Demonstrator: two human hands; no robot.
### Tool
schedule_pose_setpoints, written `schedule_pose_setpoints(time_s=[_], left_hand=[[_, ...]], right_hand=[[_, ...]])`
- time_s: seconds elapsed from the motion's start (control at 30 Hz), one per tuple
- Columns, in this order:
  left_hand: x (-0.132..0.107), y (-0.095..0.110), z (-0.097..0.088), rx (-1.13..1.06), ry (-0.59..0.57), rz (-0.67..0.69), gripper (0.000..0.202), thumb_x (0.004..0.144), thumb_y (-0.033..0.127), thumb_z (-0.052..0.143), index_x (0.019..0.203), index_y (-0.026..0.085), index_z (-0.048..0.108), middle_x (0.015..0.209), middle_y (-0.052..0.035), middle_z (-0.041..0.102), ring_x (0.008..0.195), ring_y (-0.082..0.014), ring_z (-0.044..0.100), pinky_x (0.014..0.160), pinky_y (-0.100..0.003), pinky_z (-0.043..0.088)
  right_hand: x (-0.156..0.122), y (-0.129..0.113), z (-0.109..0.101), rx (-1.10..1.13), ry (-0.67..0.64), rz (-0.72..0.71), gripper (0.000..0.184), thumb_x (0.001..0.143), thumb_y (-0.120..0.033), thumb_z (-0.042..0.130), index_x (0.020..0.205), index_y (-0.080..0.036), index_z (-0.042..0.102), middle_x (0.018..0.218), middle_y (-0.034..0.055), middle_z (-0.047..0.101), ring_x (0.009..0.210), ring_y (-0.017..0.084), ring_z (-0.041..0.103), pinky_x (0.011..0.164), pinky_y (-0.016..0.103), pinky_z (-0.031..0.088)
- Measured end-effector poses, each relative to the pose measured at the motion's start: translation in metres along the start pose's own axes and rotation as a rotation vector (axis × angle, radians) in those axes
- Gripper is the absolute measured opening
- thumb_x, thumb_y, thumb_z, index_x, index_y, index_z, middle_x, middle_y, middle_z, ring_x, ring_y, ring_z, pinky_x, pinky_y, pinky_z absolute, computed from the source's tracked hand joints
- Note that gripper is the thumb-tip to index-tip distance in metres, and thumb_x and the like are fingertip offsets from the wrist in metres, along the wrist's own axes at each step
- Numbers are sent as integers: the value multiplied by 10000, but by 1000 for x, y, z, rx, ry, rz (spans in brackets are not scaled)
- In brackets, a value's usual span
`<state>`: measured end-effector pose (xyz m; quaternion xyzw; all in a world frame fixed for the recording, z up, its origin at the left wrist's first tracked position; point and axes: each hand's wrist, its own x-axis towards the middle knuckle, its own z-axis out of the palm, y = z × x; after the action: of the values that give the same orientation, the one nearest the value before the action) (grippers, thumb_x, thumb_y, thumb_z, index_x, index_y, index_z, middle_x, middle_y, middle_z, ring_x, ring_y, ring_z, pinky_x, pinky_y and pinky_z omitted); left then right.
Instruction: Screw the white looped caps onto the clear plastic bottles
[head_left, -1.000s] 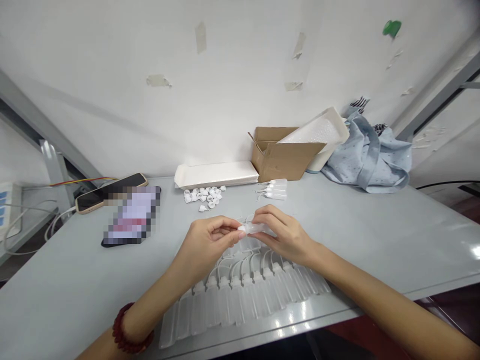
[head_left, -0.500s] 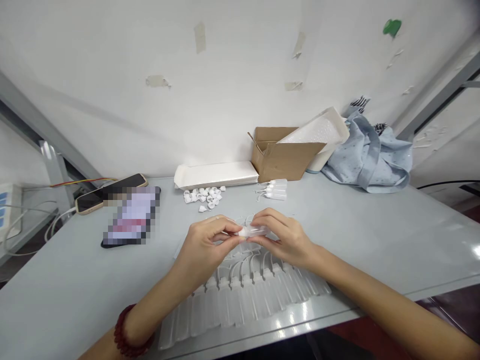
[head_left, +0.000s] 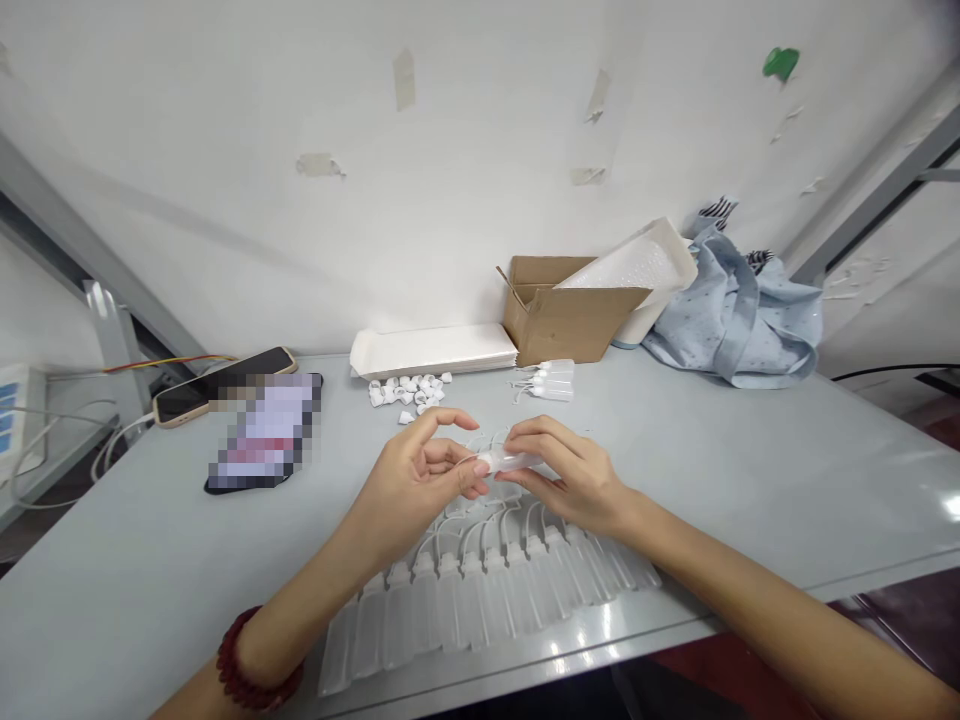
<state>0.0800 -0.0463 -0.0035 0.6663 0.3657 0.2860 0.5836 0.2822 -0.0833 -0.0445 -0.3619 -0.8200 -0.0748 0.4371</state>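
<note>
My right hand [head_left: 570,470] grips a small clear plastic bottle [head_left: 514,460] by its body, held sideways above the table. My left hand [head_left: 416,480] pinches the white cap end of that bottle between thumb and middle finger, with the index finger lifted. Under both hands lies a row of several clear bottles [head_left: 480,600] with thin white cap tethers, side by side near the table's front edge.
A heap of small white caps [head_left: 409,392] and a few capped bottles [head_left: 547,380] lie farther back. Behind them are a flat white tray [head_left: 431,350], a cardboard box [head_left: 566,315] and blue cloth [head_left: 739,310]. Phones [head_left: 225,385] lie at left on the grey table [head_left: 750,470].
My left index finger has lifted off the bottle's cap end while the thumb stays on it. The right hand and the bottle have barely moved.
</note>
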Motion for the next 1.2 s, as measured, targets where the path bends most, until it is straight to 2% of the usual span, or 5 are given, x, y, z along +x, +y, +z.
schedule_pose_setpoints(time_s=[0.1,0.37,0.57,0.8,1.2], left_hand=[[-1,-2,0,41,-7,36,281,797,265,647,1033,233,497,706,20,673,689,-177,698,667,-298,573],[-2,-9,3,397,55,368,84,813,179,573,889,213,566,841,-1,638,798,-140,642,807,-291,561],[-1,-5,-4,257,-7,96,373,798,379,646,1120,219,547,907,-33,667,847,-185,667,755,-297,570],[0,-1,-8,333,-169,-15,343,894,442,483,771,190,680,702,-22,648,667,-171,611,578,-252,484],[-2,-10,-3,691,-16,602,175,902,190,511,865,158,680,714,-40,688,620,-139,589,588,-244,429]], right_hand=[[0,0,0,8,-25,-4,120,915,-228,559,1017,-165,554,889,90,634,798,170,652,635,274,574],[2,-1,-2,101,-83,85,146,903,-290,583,979,-166,572,863,79,630,736,160,628,588,270,559],[1,-1,-1,72,-55,58,134,914,-270,562,1001,-168,565,895,88,634,787,170,644,624,283,572],[2,-4,-1,31,-39,-18,139,915,-244,567,1017,-151,551,885,99,634,801,170,643,640,276,571],[4,-6,-5,245,-110,167,160,877,-284,630,932,-134,616,794,69,650,685,145,602,576,255,508]])
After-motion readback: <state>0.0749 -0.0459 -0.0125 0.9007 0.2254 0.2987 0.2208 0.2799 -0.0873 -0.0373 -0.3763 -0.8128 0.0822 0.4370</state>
